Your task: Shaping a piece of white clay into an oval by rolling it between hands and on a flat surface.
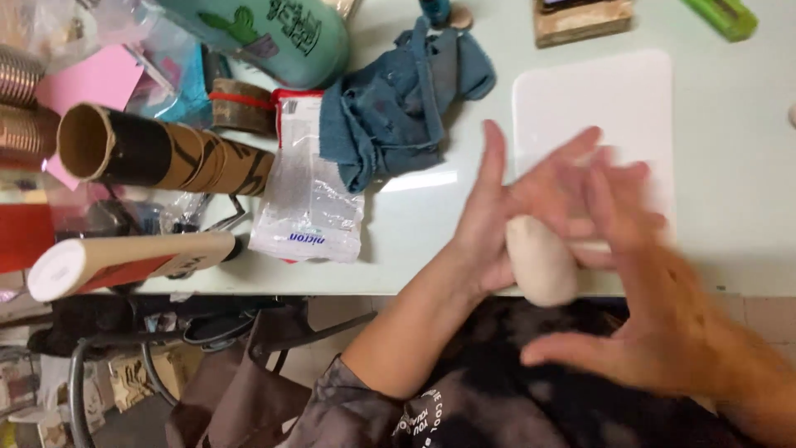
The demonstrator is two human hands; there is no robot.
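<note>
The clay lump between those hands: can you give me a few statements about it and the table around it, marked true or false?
1. The pale clay lump sits between the left hand and the right hand. True.
2. The white board lies on the floor. False: it lies on the table.
3. A blue cloth lies crumpled left of the board. True.
4. The cardboard tube stands upright. False: it lies on its side.
5. The clear plastic bag covers the clay lump. False: it lies apart, beside the cloth.
</note>
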